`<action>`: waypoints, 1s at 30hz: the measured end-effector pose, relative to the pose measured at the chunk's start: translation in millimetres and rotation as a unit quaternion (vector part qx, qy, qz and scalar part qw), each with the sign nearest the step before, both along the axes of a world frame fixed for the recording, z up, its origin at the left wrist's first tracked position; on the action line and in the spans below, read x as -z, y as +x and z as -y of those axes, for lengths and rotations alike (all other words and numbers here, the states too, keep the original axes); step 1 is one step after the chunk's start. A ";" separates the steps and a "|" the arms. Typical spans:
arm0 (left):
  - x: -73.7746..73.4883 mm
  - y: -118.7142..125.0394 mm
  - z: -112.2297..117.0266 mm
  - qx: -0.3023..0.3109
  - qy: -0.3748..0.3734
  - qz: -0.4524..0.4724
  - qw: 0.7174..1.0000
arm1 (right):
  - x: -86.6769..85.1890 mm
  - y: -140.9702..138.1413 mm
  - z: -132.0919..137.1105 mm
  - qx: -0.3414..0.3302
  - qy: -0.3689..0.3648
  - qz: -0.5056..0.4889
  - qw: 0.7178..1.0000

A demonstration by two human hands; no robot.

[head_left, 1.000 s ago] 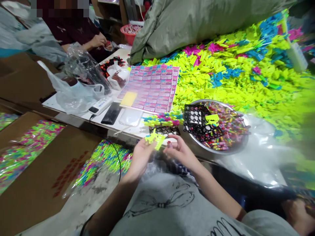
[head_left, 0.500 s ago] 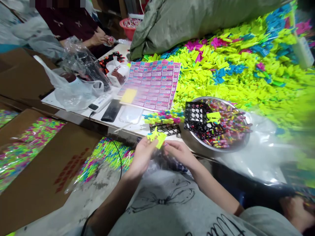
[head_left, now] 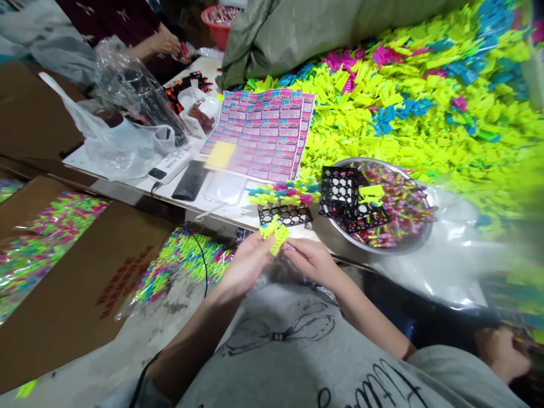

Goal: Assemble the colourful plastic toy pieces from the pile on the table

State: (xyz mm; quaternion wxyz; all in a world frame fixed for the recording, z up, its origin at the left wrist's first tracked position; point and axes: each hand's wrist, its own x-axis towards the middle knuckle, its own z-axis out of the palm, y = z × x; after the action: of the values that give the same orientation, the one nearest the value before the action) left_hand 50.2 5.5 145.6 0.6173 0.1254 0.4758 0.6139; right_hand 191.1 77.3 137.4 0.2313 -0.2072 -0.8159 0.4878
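Cardboard box [head_left: 80, 283] far left, loose coloured bits inside under clear film. Our left hand [head_left: 246, 266] pinching yellow plastic piece [head_left: 275, 233], right hand [head_left: 312, 262] closed on its other end, both just off counter [head_left: 140, 190] edge. Piece looks light, stiff, thin prongs, probably snappable, so we'd grip body, not tips. Black grid tray [head_left: 285, 215] just behind, steel bowl [head_left: 419, 235] of candies right.

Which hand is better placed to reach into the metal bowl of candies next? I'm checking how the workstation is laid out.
Probably the right hand: the metal bowl lies on its side, closer than to the left hand, which grips the yellow plastic piece.
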 end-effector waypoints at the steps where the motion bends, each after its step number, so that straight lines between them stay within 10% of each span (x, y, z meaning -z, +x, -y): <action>1: 1.1 1.3 0.8 -0.011 0.003 -0.017 1.000 | 0.9 0.1 0.2 0.002 0.004 0.003 1.000; 30: 14.0 3.4 8.0 -0.025 0.002 -0.166 0.986 | 3.3 -3.6 12.0 0.043 -0.035 0.058 0.997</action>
State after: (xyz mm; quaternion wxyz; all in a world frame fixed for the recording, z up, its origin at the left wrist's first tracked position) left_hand 53.6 -2.5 131.6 0.5139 0.2152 0.5734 0.6007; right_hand 187.5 65.3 134.0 0.1964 -0.2780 -0.8008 0.4929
